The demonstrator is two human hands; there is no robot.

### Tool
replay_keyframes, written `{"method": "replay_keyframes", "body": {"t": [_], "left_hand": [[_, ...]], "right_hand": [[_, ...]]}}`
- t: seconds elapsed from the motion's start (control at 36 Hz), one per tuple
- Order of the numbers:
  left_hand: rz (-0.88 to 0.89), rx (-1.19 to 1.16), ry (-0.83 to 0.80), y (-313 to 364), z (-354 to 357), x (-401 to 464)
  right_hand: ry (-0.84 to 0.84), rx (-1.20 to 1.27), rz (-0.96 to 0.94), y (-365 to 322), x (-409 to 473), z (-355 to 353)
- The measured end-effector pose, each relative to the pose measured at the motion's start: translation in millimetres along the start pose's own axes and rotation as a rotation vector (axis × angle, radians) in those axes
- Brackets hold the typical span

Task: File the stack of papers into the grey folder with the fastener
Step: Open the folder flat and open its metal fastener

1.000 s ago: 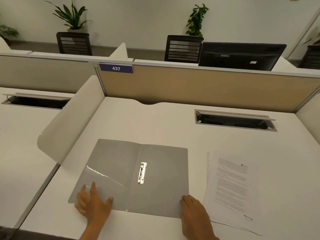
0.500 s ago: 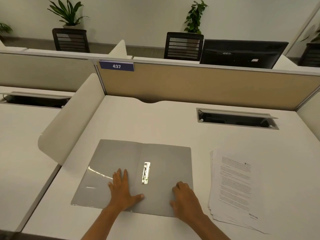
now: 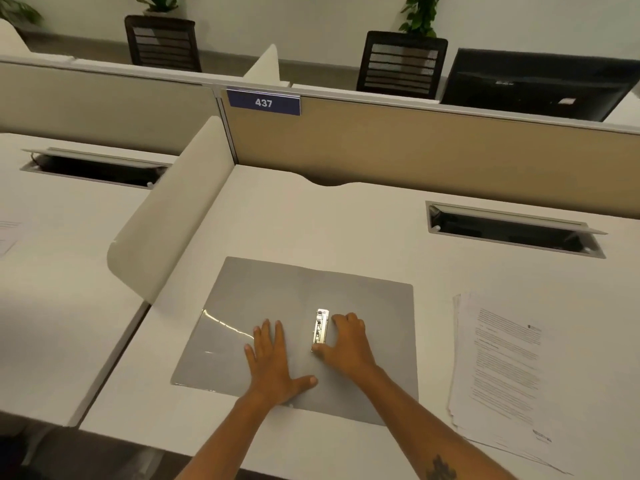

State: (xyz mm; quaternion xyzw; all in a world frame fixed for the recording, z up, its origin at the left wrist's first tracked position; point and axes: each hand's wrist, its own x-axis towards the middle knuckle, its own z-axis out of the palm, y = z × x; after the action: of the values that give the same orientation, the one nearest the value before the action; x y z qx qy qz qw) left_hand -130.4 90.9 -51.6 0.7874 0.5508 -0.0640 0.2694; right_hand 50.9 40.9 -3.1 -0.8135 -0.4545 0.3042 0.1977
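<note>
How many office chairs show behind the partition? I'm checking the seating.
2: one chair at far left beyond the divider, another chair right of centre beside the monitor. Others may be hidden.

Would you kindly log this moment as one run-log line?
grey folder open | left hand flat on it | right hand at fastener | papers unfiled

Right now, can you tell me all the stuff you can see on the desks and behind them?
Open grey plastic folder: one, grey, flat on the white desk.
Shiny metal fastener: one, silver, at the folder's middle fold.
Stack of printed white papers: one, white, right of the folder.
Blue number sign: one, reads 437, on the tan partition.
Black mesh chairs: two, behind the partitions.
Black monitor: one, far right.
Green plants: three, by the wall.
Left hand: flat on the folder.
Right hand: fingers at the fastener.
</note>
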Motion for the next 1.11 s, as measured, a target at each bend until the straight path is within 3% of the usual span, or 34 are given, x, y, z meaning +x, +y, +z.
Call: {"method": "replay_keyframes", "body": {"t": [0.36, 0.69, 1.11], "left_hand": [[0.02, -0.019, 0.02, -7, 7, 2], [0.012, -0.01, 0.011, -7, 6, 3], [0.001, 0.016, 0.002, -6, 5, 1]], "right_hand": [[0.028, 0.042, 0.115, -11, 9, 7], [0.004, -0.046, 0.117, -23, 8, 1], [-0.063, 0.074, 0.114, -28, 7, -4]]}}
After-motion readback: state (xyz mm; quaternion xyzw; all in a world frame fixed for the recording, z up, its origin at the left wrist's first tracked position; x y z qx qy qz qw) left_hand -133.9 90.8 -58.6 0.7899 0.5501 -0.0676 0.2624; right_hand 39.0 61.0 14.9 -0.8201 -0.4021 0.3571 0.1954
